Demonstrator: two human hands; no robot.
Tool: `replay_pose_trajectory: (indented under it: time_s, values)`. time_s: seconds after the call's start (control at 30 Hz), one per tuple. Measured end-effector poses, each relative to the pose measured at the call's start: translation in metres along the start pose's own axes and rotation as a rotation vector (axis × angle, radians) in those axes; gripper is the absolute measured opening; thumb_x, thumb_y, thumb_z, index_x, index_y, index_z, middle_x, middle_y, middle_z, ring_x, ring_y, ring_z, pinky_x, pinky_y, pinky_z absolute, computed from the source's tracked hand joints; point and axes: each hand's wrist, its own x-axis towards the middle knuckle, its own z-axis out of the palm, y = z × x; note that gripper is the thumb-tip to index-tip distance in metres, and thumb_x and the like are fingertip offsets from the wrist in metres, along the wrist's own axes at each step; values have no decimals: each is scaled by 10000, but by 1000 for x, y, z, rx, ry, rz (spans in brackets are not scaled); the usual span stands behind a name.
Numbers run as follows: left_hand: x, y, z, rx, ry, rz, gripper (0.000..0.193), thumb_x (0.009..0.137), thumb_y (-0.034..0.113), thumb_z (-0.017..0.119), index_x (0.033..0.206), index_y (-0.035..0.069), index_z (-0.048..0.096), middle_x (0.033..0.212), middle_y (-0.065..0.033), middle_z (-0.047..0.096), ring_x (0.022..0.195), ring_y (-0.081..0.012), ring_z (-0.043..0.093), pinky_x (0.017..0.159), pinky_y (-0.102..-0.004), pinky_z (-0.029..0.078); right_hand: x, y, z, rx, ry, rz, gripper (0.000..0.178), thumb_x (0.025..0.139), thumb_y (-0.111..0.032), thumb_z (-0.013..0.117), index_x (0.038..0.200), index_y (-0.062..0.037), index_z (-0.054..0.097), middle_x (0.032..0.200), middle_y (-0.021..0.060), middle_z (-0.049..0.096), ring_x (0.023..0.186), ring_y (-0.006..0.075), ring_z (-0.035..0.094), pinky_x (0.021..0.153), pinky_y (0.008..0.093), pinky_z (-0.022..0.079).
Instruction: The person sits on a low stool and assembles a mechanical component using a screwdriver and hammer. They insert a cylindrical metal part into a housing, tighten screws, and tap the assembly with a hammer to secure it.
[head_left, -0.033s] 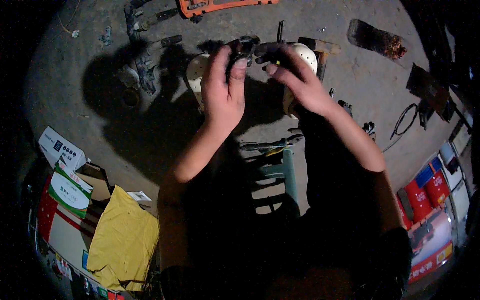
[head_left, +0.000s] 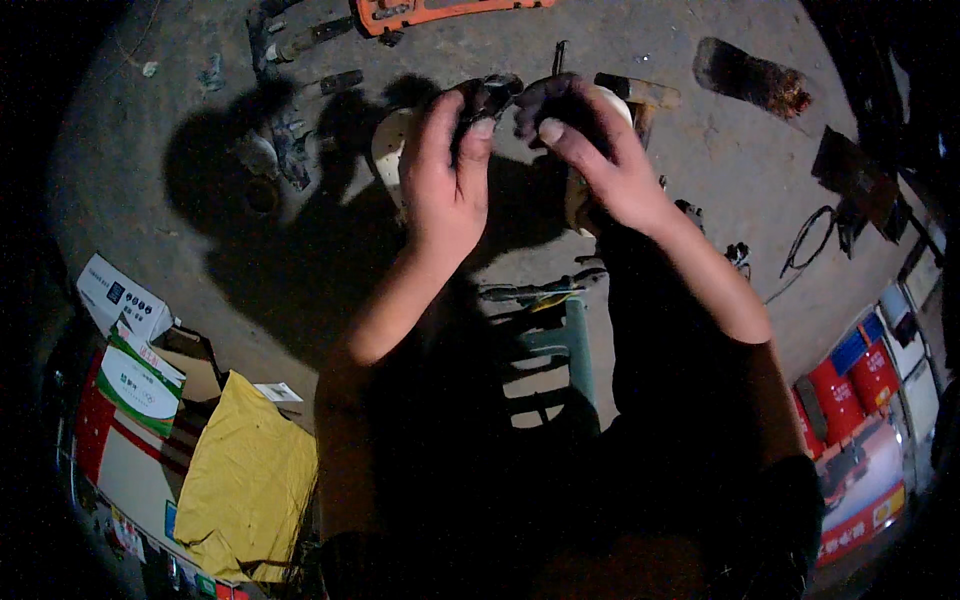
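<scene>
My left hand (head_left: 445, 170) is closed around a small black part (head_left: 495, 95), dark and slightly shiny; its exact kind does not show. Close by on the right, my right hand (head_left: 605, 155) has its fingers curled in toward the thumb beside that part. Whatever sits between those fingers, if anything, is hidden in shadow. Both hands are raised over the floor between my cream perforated clogs (head_left: 388, 150).
A hammer (head_left: 640, 92) lies beyond my right hand, with an orange tool case (head_left: 450, 12) at the far edge. Pliers (head_left: 540, 288) and a green stool (head_left: 575, 350) are nearer. Boxes and a yellow bag (head_left: 245, 480) stand left; red packages (head_left: 835, 400) are right.
The fingers of my right hand have curled and shifted slightly, and a small yellow spot by them is no longer visible. My left hand keeps its hold on the black part.
</scene>
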Motion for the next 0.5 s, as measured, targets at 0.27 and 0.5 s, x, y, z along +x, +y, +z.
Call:
replay_pose_trajectory:
  time_s: [0.27, 0.5]
  values:
    - [7, 2, -3, 63, -69, 270, 284, 911, 193, 506, 1110, -8, 525, 988, -186, 555, 906, -370, 545, 786, -405, 440, 14, -25, 14, -322, -4, -219, 279, 855, -256, 614, 891, 7, 528, 652, 182, 546, 567, 306, 567, 520, 354, 434]
    - [7, 2, -6, 94, -67, 296, 271, 908, 198, 519, 1071, -16, 549, 941, -172, 568, 835, -353, 567, 738, -387, 455, 4, -19, 17, -288, -45, -252, 227, 877, -226, 570, 907, -9, 508, 640, 182, 518, 582, 360, 550, 523, 379, 430]
